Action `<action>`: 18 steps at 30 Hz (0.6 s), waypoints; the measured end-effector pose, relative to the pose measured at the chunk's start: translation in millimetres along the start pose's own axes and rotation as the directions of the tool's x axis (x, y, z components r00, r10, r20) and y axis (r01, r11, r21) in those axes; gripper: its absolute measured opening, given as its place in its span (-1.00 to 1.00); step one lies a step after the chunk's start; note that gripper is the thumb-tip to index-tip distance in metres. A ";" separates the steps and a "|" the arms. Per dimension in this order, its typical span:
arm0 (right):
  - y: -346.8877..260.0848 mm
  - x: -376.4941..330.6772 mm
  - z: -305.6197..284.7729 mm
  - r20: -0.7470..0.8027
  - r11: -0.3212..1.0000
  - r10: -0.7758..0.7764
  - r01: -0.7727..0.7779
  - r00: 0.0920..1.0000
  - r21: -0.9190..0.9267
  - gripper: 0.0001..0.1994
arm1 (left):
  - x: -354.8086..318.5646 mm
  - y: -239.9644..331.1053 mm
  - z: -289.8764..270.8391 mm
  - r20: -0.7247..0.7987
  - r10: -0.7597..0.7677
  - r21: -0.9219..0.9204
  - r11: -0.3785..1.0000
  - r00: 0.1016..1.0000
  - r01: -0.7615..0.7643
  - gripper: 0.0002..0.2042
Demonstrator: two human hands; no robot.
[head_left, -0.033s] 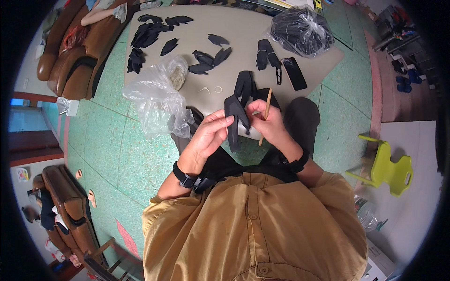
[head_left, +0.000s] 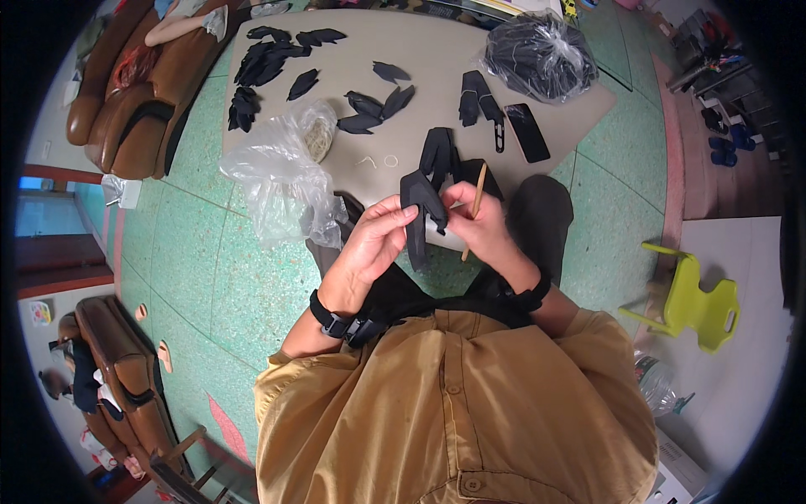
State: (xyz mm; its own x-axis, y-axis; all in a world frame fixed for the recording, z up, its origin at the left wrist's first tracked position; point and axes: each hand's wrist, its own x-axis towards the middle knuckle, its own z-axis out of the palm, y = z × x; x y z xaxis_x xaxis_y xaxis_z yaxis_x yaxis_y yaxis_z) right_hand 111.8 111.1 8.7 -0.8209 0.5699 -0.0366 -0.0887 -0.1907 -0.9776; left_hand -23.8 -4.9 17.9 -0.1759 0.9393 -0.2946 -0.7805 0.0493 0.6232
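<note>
My left hand (head_left: 379, 237) pinches a folded black fabric-like piece (head_left: 416, 188) between thumb and fingers, above my lap at the table's near edge. My right hand (head_left: 480, 225) is closed around a thin wooden stick (head_left: 479, 193), which slants up past the fingers. Its fingertips also meet the right end of the black piece; their exact grip there is hidden. Just beyond my hands, more black strips (head_left: 438, 149) lie at the table edge. A small pale ring (head_left: 390, 160) and a short bent pale band (head_left: 367, 160) rest on the table.
Finished-looking black folded pieces (head_left: 264, 63) are heaped at the far left of the table (head_left: 437, 50). A clear plastic bag (head_left: 281, 172) with pale bands hangs over the left edge. A phone (head_left: 527, 133), bundled black strips (head_left: 477, 94) and a stuffed bag (head_left: 541, 57) lie right.
My right hand and the stick have shifted very slightly. The black piece has tilted a little in my left hand; the things on the table stay put.
</note>
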 end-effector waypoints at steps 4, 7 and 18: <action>5.9 -4.6 5.9 -0.090 0.980 -0.026 0.008 0.996 -0.201 -0.88 | -0.2 -3.3 1.3 -0.105 0.062 -0.021 0.998 0.993 -0.064 -0.91; -3.2 6.1 -12.1 -0.028 0.956 0.250 -0.242 0.968 0.169 -0.87 | -0.1 -4.9 1.1 -0.129 0.176 0.096 0.982 0.976 -0.165 -0.97; -18.1 -1.5 -11.7 0.287 0.650 -0.369 0.466 0.884 -0.600 -0.69 | -1.4 22.0 1.5 -0.119 -0.249 0.031 0.967 0.961 0.254 -0.89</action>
State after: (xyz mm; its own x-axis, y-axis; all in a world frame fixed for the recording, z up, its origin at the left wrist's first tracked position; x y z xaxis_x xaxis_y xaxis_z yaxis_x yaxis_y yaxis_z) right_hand 121.3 123.0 24.0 -0.8548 0.3448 0.3879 -0.1022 0.6210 -0.7772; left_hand -39.8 -4.7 33.1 -0.0465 0.8501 -0.5245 -0.7805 0.2968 0.5502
